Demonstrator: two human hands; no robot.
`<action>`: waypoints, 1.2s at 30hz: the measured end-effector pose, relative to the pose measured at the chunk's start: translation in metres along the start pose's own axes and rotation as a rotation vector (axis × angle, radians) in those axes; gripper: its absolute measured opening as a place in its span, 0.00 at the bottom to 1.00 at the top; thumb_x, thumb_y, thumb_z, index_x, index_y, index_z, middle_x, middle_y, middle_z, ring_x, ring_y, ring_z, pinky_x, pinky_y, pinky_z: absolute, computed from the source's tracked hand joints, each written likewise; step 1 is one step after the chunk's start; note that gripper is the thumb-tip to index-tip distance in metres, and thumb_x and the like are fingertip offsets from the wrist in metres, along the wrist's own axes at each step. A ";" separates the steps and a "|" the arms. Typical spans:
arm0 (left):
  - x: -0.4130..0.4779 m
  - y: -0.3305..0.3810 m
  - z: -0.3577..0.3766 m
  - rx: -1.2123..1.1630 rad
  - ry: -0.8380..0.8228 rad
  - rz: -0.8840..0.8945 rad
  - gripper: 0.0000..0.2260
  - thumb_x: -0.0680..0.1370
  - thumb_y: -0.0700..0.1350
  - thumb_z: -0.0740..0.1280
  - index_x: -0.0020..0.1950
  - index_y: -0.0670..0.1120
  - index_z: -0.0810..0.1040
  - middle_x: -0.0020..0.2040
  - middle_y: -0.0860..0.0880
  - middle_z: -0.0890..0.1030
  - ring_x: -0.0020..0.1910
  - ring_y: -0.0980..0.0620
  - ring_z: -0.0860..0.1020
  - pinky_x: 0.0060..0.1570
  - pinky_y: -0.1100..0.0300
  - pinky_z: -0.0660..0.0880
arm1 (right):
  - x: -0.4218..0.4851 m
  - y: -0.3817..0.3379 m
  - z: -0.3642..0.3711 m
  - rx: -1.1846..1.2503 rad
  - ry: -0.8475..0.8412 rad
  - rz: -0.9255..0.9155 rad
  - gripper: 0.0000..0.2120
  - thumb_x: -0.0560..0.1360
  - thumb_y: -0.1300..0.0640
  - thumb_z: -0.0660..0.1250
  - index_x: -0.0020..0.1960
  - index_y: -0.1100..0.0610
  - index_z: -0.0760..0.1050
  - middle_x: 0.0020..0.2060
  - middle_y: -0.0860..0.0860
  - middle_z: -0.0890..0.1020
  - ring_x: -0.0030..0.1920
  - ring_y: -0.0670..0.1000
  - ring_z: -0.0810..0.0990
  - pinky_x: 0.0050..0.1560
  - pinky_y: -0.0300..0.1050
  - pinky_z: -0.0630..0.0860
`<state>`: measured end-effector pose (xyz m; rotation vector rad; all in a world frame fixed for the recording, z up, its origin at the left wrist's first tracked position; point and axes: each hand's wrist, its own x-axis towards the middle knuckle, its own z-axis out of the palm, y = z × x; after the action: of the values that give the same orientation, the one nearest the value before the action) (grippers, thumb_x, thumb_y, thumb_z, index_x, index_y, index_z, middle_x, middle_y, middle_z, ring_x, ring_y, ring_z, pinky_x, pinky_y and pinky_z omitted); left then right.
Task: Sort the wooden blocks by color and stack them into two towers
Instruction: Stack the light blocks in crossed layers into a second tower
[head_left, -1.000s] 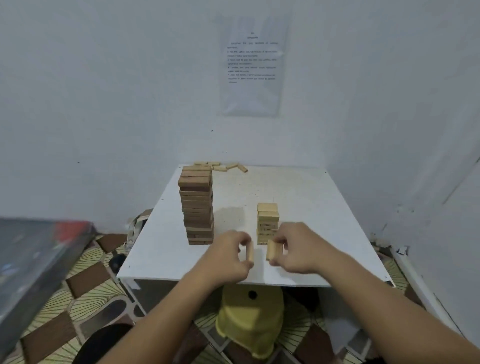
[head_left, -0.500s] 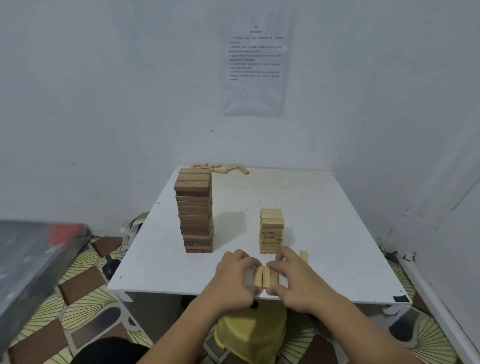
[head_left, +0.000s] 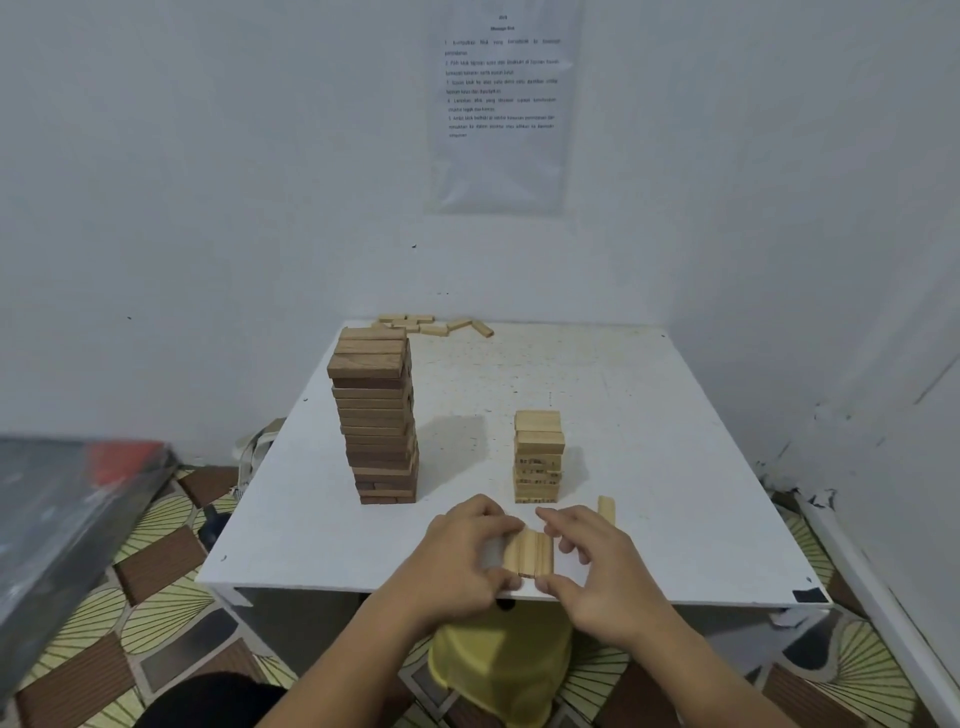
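One white table (head_left: 675, 467) runs out ahead of both hands. On it, beyond the left hand (head_left: 460, 561), stands the tall dark-brown tower (head_left: 379, 415), its upper layers a little askew. Just beyond the right hand (head_left: 602, 571) is the much shorter pale tower (head_left: 538, 457), neat-sided, with dark print on some blocks. Far past both hands, at the table's back edge, lies a scatter of loose pale blocks (head_left: 431, 326), apparently waiting their turn. Between the hands, near the front edge, a short row of pale blocks (head_left: 527, 553) sits side by side. Both hands are clamped on it, fingers and thumbs squeezing from either side, I'd guess to square it into a layer for the pale tower. One more single pale block (head_left: 606, 509) stands on edge just past the right fingers.
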<state>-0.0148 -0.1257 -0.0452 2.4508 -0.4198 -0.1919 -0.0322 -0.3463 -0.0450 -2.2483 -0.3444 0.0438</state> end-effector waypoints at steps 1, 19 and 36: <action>0.001 0.000 0.000 0.008 0.009 0.010 0.29 0.71 0.59 0.74 0.71 0.56 0.77 0.60 0.64 0.71 0.61 0.55 0.72 0.66 0.53 0.71 | 0.000 0.000 0.000 0.006 0.009 0.004 0.32 0.71 0.55 0.79 0.72 0.44 0.73 0.55 0.36 0.75 0.54 0.40 0.73 0.51 0.29 0.69; -0.008 0.004 -0.001 -0.043 0.045 0.034 0.30 0.69 0.64 0.72 0.70 0.60 0.74 0.61 0.64 0.71 0.61 0.58 0.72 0.65 0.55 0.71 | 0.001 -0.003 0.000 0.046 0.043 -0.032 0.23 0.68 0.56 0.81 0.61 0.46 0.81 0.55 0.38 0.78 0.53 0.43 0.76 0.50 0.32 0.72; -0.017 0.007 -0.017 -0.393 0.119 -0.035 0.26 0.72 0.46 0.60 0.70 0.52 0.77 0.60 0.56 0.79 0.50 0.59 0.76 0.55 0.66 0.73 | -0.013 -0.042 0.054 -0.375 0.275 0.186 0.17 0.71 0.38 0.63 0.53 0.46 0.70 0.49 0.43 0.71 0.52 0.49 0.71 0.54 0.48 0.70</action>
<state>-0.0286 -0.1148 -0.0269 2.0713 -0.2584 -0.1277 -0.0623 -0.2837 -0.0489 -2.6088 0.0087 -0.2503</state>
